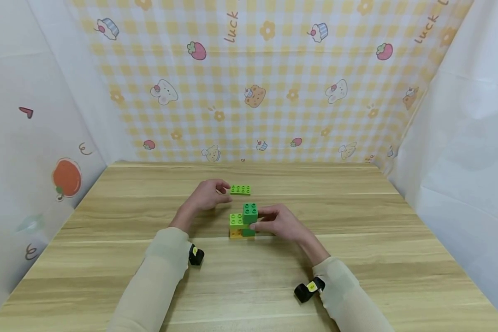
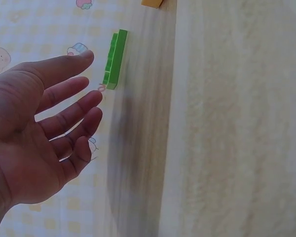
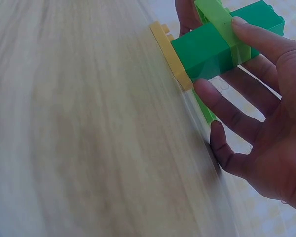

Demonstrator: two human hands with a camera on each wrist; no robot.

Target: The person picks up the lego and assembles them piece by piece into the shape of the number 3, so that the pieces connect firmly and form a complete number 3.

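Near the middle of the table stands a stack of toy building bricks. Its base is a thin orange plate, a green brick sits on that, then a light green plate, with another green brick on top. My right hand pinches the stack from its right side, the thumb against the light green layer in the right wrist view. Behind the stack lies a loose light green plate, studs up. My left hand hovers just left of it, fingers loosely bent and apart from it.
The wooden table runs back to a yellow checked cloth with printed cartoons. White cloth hangs at both sides. A black wrist camera sits on the left sleeve, another black camera on the right.
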